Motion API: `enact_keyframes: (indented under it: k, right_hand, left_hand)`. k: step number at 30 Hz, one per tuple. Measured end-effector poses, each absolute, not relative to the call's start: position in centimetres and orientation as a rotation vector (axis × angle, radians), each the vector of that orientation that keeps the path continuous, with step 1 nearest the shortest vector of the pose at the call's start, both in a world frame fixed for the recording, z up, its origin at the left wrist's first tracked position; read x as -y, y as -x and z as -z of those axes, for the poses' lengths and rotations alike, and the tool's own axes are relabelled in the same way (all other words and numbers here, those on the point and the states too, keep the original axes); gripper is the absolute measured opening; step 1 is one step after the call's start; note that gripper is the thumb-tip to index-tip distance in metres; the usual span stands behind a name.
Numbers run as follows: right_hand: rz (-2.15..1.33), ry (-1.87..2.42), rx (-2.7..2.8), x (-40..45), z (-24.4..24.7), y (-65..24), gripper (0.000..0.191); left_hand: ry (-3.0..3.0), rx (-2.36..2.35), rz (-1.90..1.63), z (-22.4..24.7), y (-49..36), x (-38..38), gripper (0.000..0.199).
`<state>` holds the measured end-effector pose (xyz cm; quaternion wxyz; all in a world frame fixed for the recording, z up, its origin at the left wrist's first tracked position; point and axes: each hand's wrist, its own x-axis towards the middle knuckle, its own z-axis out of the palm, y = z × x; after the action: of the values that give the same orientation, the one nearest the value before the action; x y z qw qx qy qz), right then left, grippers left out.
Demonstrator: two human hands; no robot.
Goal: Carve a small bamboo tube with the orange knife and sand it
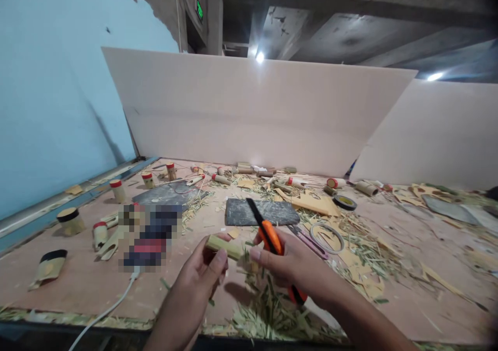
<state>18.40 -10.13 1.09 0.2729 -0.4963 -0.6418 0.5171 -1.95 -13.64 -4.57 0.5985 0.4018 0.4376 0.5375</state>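
Between the thumb and fingers of my left hand (204, 268) is a short greenish bamboo piece (225, 247), its right end pointing toward my other hand. My right hand (286, 260) is closed around an orange and black utility knife (272, 237), whose dark blade points up and away to the left. The thumb of that hand comes close to the bamboo's right end; whether they touch I cannot tell. Below both hands lies a heap of green and pale bamboo shavings (272, 309). A dark flat sharpening-stone-like slab (257, 213) rests on the table just beyond.
Bamboo tubes with red or black rims, such as one black-rimmed tube (70, 224), stand at the left. A white cable (112, 304) runs off a blurred-out object. To the right are scissors (311, 243), a tape ring (327, 238) and black tape (345, 202). A pale board (252, 107) closes the back.
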Motion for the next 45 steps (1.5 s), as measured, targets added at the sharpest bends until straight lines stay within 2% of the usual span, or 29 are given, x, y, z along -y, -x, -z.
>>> enact_keyframes:
  k: [2, 5, 12, 18, 24, 26, 29, 32, 36, 40, 45]
  right_hand:
    - [-1.624, 1.219, 1.663, 10.0, -0.6, -17.5, 0.040]
    - [-1.716, 1.128, 1.625, 9.7, 0.1, -16.9, 0.038]
    - [-1.597, 1.089, 1.982, 7.2, -0.9, -18.8, 0.036]
    - [-1.524, 0.991, 2.106, 6.2, -0.4, -19.8, 0.040]
    - [-1.537, 0.958, 2.092, 6.9, 0.2, -19.0, 0.043]
    - [-1.408, 1.020, 2.086, 7.0, 0.3, -18.7, 0.045]
    - [-1.007, 1.096, 2.112, 7.3, 0.5, -18.8, 0.047]
    - [-0.708, 1.090, 2.168, 7.6, 0.6, -19.0, 0.042]
    - [-0.530, 0.987, 2.383, 7.9, 0.9, -19.4, 0.034]
    - [-0.457, 0.945, 2.530, 8.2, 1.1, -19.5, 0.043]
    - [-0.356, 0.914, 2.646, 8.5, 1.2, -19.6, 0.055]
  left_hand:
    - [-0.950, -1.005, -1.262, 4.4, 1.7, 13.7, 0.052]
    - [-1.008, -1.016, -1.250, 4.2, 1.5, 13.7, 0.050]
    - [-1.166, -1.057, -1.047, 4.8, 1.5, 13.1, 0.054]
    - [-1.292, -1.084, -0.848, 4.9, 1.1, 13.2, 0.044]
    - [-1.069, -0.889, -0.777, 4.4, 1.4, 13.5, 0.044]
    - [-0.939, -0.865, -0.809, 4.4, 1.7, 13.5, 0.037]
    - [-0.845, -0.820, -0.865, 4.5, 2.1, 13.6, 0.024]
    - [-0.810, -0.765, -0.880, 4.4, 2.3, 13.7, 0.023]
    - [-0.843, -0.859, -0.890, 4.1, 2.1, 13.7, 0.029]
    - [-0.963, -1.013, -0.896, 4.2, 1.7, 13.6, 0.050]
    - [-1.027, -1.199, -0.933, 5.1, 1.6, 13.4, 0.064]
